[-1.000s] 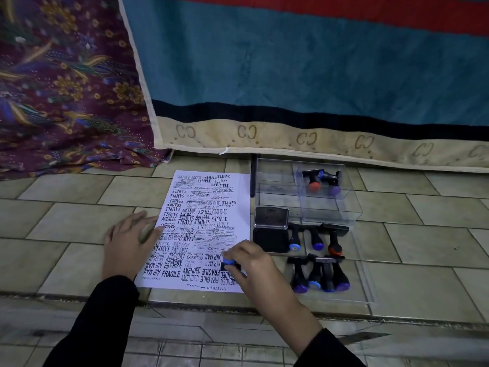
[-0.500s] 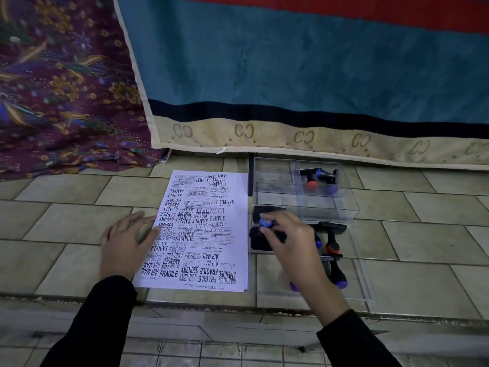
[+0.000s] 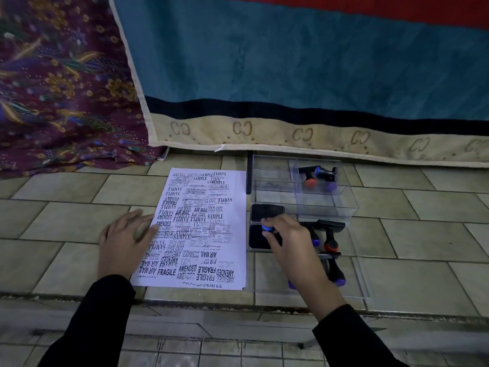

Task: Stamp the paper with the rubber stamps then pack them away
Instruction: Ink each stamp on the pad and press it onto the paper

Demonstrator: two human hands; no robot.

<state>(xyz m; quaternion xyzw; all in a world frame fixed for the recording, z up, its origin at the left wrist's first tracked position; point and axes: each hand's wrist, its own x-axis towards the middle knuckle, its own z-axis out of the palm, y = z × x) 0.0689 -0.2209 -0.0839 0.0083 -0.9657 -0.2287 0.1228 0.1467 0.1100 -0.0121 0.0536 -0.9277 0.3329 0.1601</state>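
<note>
**Right hand on a stamp over the ink pad, left hand pinning the sheet**

From my remote seat I see the paper lying flat on the tiled floor, already crowded with black impressions (SAMPLE, AIR MAIL, FRAGILE, AMENDED, EXPRESS, FAX OUT among them). My left hand lies palm down with its fingers spread, resting partly on the floor and partly on the sheet's left edge; it grips nothing.

My right hand is curled around a rubber stamp with a blue knob, fingers closed on its handle. That stamp sits over the open ink pad, just right of the paper; whether its face actually touches the ink I cannot tell, since the fingers cover it.

Just beyond the pad stands a clear plastic box, and inside its far end lie three stamps with orange, blue and purple knobs. More loose stamps lie on the box's clear lid, which is flat on the floor to the right of the pad, several partly hidden behind my right wrist.

Along the far side, a blue blanket with a cream border hangs down to the tiles, with a purple floral cloth to its left.
</note>
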